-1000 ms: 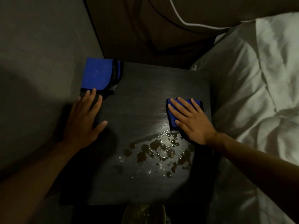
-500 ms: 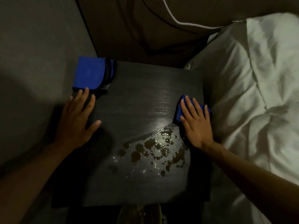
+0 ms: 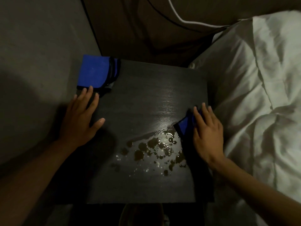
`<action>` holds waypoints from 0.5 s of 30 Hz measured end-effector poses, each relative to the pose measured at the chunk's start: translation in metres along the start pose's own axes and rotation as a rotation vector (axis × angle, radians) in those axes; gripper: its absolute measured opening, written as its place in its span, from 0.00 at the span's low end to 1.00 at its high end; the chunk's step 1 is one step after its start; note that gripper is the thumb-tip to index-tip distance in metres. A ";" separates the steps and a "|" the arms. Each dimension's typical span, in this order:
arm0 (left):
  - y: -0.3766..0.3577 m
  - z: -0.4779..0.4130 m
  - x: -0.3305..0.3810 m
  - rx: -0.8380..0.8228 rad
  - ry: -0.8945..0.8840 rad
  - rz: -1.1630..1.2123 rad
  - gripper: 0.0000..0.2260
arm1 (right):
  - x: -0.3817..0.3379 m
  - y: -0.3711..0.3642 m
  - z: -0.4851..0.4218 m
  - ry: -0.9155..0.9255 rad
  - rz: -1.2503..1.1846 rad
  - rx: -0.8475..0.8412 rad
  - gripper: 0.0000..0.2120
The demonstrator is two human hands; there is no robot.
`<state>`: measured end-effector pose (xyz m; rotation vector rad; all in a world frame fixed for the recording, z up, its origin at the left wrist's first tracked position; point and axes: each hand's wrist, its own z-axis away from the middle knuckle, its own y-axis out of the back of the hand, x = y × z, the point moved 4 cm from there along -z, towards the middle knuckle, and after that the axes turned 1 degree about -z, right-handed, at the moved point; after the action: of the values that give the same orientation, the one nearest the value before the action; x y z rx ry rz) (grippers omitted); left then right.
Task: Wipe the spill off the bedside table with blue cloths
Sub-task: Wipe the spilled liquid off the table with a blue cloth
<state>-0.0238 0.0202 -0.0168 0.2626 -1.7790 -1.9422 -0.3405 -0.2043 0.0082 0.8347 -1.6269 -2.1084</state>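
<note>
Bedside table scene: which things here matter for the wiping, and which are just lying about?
Part of the job:
- brown spill
- blue cloth under the right hand
- folded blue cloths
- bedside table
- left hand, flat on the table

Just around:
- white bedding
- white cable

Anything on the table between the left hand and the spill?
No: in the head view, only bare dark bedside table lies between the left hand and the spill.
</note>
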 end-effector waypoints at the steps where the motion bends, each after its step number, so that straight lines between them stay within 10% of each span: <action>1: -0.001 0.000 -0.001 0.003 0.000 0.003 0.37 | 0.005 -0.001 -0.003 0.135 0.059 -0.021 0.30; 6: -0.001 0.000 -0.002 0.020 -0.007 0.041 0.36 | 0.018 -0.028 -0.007 0.338 0.155 -0.145 0.30; 15: 0.002 0.001 -0.001 0.045 -0.005 0.110 0.33 | -0.026 -0.050 0.012 -0.144 0.071 0.005 0.31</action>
<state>-0.0231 0.0217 -0.0148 0.1712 -1.8033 -1.8296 -0.3242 -0.1658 -0.0319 0.6294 -1.7073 -2.1594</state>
